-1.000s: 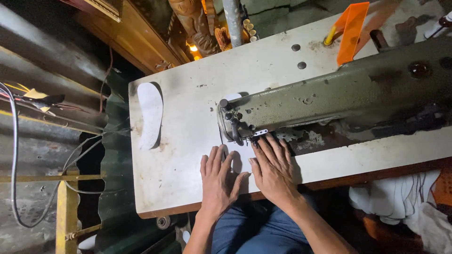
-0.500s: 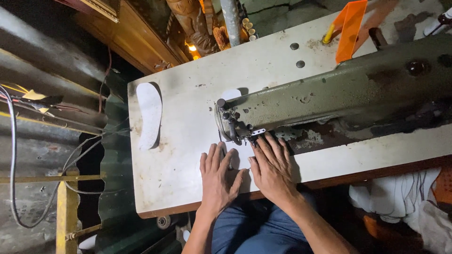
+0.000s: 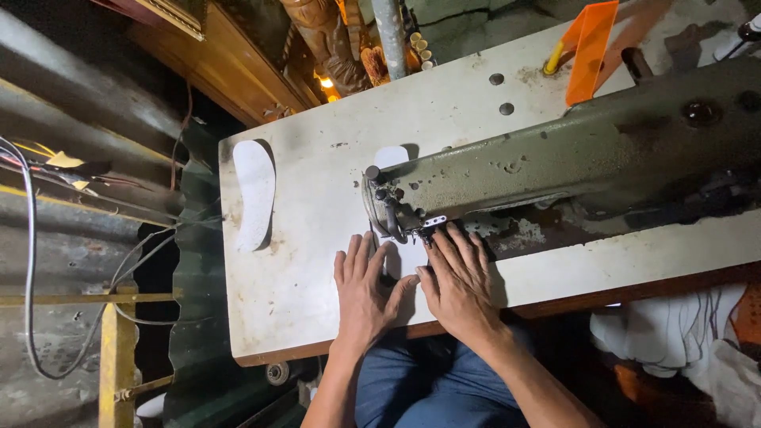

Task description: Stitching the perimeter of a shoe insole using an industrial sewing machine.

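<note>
Both hands lie flat on a white piece (image 3: pixel 406 258) under the needle end of the green sewing machine (image 3: pixel 555 170). The left hand (image 3: pixel 363 292) presses with open, spread fingers; it grasps nothing. The right hand (image 3: pixel 460 277) is also open, palm down, its fingertips just beside the presser foot (image 3: pixel 424 231). The piece rests on the white table (image 3: pixel 317 230) — its far end shows behind the machine head. A white sole-shaped piece (image 3: pixel 254 194) lies well apart, near the table's left edge.

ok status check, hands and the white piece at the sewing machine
Left hand and right hand flat, pressing the white piece under the sewing machine head. Nothing gripped. Spare white sole lies apart, left.
</note>
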